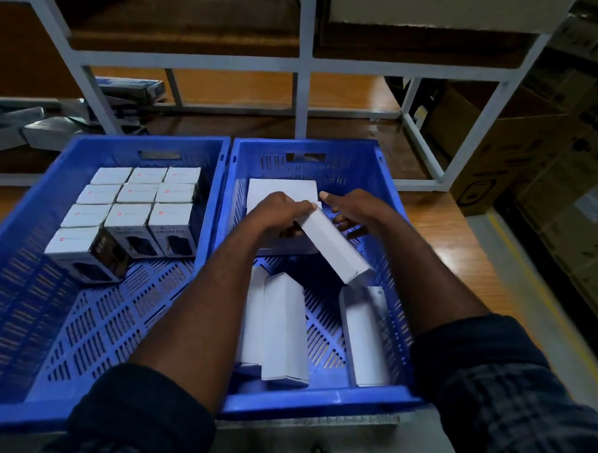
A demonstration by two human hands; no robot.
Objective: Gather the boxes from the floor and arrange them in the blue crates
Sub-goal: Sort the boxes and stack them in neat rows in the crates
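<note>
Long plain white box [334, 248], tilted over blue crate [317, 403], fingers of left hand [277, 213] and right hand [358, 211] curled round it.

There are 2 blue crates: the left crate [150, 141] holds 10 small boxes [137, 193], the right crate [304, 143] 5 white boxes [286, 328].

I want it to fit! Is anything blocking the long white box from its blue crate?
Nothing visible. The left hand and right hand hold the long white cardboard box above bare floor in the right blue plastic crate; other white boxes lie beside that gap.
</note>
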